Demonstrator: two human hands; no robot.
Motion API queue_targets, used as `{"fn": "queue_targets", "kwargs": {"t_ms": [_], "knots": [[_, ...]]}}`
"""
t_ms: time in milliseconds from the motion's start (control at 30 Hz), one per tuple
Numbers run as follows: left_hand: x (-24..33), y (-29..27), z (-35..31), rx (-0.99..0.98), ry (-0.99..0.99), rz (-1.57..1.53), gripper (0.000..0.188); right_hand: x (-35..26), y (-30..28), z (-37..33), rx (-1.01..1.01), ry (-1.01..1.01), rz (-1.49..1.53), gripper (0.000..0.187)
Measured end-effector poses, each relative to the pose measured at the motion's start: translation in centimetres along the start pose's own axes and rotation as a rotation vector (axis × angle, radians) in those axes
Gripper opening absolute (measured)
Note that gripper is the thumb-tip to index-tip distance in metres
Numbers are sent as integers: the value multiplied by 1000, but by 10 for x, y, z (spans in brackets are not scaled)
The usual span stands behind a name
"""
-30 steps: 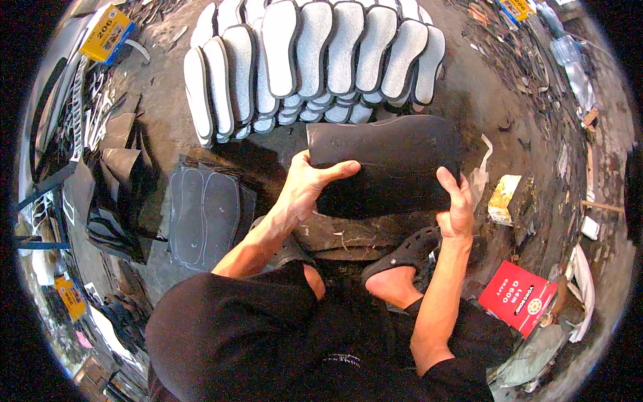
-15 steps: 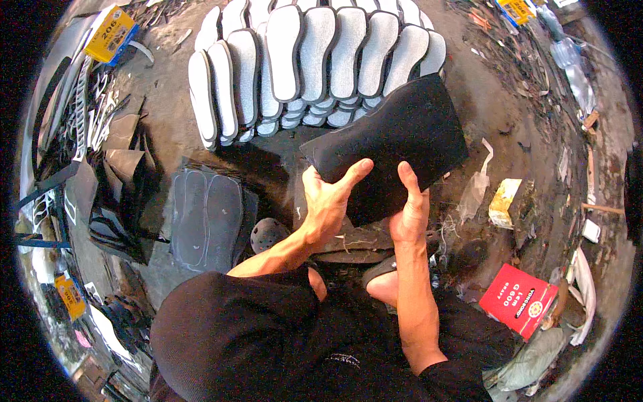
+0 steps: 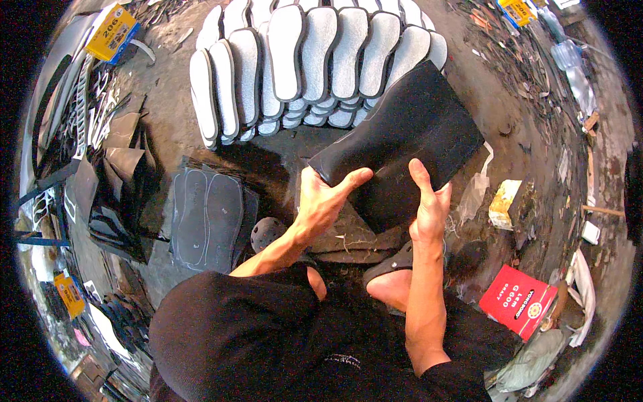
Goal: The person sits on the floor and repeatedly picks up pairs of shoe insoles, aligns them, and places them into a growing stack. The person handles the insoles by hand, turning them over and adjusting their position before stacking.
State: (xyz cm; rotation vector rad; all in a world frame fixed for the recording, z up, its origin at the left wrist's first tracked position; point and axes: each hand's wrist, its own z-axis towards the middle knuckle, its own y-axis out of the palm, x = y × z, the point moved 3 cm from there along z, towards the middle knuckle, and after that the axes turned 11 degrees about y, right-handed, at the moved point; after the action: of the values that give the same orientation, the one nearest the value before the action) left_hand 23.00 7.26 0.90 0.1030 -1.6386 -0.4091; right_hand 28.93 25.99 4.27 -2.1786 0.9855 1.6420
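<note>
A black rubbery sheet (image 3: 408,127) is held up in front of me, tilted, its far right corner raised. My left hand (image 3: 323,201) grips its near left edge, thumb lying on top and fingers hidden underneath. On the near right edge my right hand (image 3: 431,204) has hold in the same way, thumb upward on the surface. Just beyond the sheet stand piled grey-white insoles (image 3: 318,53) with dark rims, partly covered by its far edge. Left of my left arm lies a stack of dark sheets (image 3: 207,218), the top one marked with pale sole outlines.
Bent dark offcuts (image 3: 120,174) heap up at the left. A yellow and blue box (image 3: 110,33) lies at the far left, a red box (image 3: 519,301) at the near right. A yellowish scrap (image 3: 504,203) rests on the littered floor. My clog (image 3: 392,264) shows beneath my right arm.
The black sheet has shifted a little to the right and its far corner has swung outward. My right hand has moved right with it; my left hand has barely shifted.
</note>
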Motion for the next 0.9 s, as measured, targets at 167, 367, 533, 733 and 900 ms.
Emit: {"fn": "queue_targets", "kwargs": {"t_ms": [167, 367, 533, 733, 900], "knots": [[-28, -39, -12, -50, -348, -389, 49, 1, -7, 5, -58, 64, -96, 47], [-13, -54, -25, -97, -309, -454, 41, 13, 0, 2, -90, 146, -151, 57], [-5, -60, -23, -191, -482, -335, 29, 7, 6, 2, -325, 263, -123, 59], [-9, -53, -17, -170, -401, -240, 36, 16, -10, 9, -266, 339, -130, 58], [7, -44, -25, 14, -550, -367, 41, 15, -2, 10, -355, 332, -176, 63]]}}
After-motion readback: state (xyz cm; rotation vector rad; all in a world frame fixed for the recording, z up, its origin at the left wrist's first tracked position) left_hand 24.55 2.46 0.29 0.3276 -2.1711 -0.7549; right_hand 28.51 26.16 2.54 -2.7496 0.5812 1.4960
